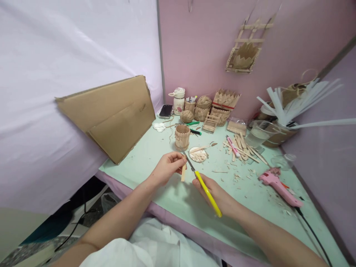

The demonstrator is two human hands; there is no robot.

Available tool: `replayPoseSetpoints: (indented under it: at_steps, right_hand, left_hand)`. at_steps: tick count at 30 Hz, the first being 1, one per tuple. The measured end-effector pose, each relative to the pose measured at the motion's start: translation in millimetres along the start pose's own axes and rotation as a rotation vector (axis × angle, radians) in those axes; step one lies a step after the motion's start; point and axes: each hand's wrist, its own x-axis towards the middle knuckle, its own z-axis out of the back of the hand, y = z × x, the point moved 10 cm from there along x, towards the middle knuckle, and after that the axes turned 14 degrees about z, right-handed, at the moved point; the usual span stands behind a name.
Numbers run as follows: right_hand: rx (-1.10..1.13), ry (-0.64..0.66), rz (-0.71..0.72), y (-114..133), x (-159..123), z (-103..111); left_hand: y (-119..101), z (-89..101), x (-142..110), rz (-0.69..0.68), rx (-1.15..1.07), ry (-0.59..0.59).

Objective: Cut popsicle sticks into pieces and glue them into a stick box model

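My left hand pinches a flat wooden craft stick, which hangs down below the fingers. In my right hand are scissors with long yellow handles, their metal blades pointing up and left to the top of the stick beside my left fingertips. Whether the blades touch the stick I cannot tell. Just beyond the blade tips stands a small round cup faced with wooden sticks. To its right lies a round white lid with wood scraps and a stick on it.
Loose craft sticks and a pink cutter lie to the right, near a pink glue gun with a black cord. Cardboard leans at left. Twine balls, a bottle and a phone are at the back.
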Motion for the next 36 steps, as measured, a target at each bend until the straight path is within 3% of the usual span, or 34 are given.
replayPoseSetpoints:
  at_steps: [6,14,20,36]
  right_hand:
    - [-0.042,-0.080,0.009,-6.3,3.9,4.9]
    - [0.016,-0.037,0.038,5.9,0.3,3.0]
    - [0.054,-0.012,0.014,6.3,-1.4,3.0]
    - [0.012,0.088,0.054,11.8,-3.8,-0.8]
  left_hand:
    - [8.6,-12.9,-1.6,0.067,-0.017,0.025]
    - [2.3,-22.4,-4.4,0.068,0.052,0.127]
    - [8.4,-19.3,-4.7,0.128,0.016,0.131]
    - [3.7,-14.0,-12.2,0.181,0.127,0.282]
